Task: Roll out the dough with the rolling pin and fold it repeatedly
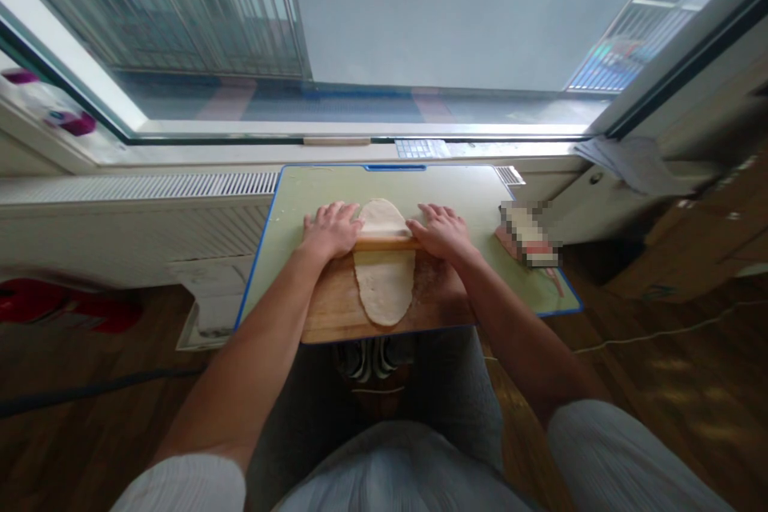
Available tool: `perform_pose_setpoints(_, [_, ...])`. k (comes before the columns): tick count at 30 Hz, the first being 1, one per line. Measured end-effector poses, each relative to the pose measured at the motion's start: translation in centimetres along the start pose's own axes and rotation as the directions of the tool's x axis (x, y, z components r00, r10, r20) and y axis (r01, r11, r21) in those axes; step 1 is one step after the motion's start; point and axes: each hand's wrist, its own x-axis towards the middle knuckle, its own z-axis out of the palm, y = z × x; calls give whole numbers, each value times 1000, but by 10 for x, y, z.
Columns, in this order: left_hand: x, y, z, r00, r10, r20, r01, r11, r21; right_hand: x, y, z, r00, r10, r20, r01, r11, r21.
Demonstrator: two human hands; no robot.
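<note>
A wooden rolling pin (384,243) lies across a long, flat oval of pale dough (385,288). My left hand (332,230) is over the pin's left end, its fingers curving over the far side. Over the right end is my right hand (441,230), with its thumb pointing inward along the pin. Both palms hide the pin's ends. Beneath the dough is a brown wooden board (327,304), which lies on a larger pale green cutting board (480,192) with a blue rim. The dough shows on both the near and far sides of the pin.
A pixelated object (531,236) rests at the green board's right side. Behind the board are a window sill (240,154) and a radiator (150,188). Cardboard boxes (690,240) stand at right, and a purple-capped bottle (54,104) is at far left. My legs are below the board.
</note>
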Motion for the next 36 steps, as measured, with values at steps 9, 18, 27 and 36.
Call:
perform_pose_setpoints(9, [-22,2,3,999,24,-32,-22,999,46,-21,-6,-3,1000,30,5,-29,998,-51])
perform_pose_setpoints(18, [-45,6,5,993,40,-109,-29,994,102,-43,-6,2,998,-3,-69,-2,997,-72])
perform_pose_setpoints(27, [-69,8,13,968,93,-234,-65,990,125,-67,-7,6,993,-14,-114,2,994,-105])
perform_pose_setpoints(36, [-97,11,16,975,84,-207,-55,988,145,-93,-5,7,992,-35,-118,21,993,-113])
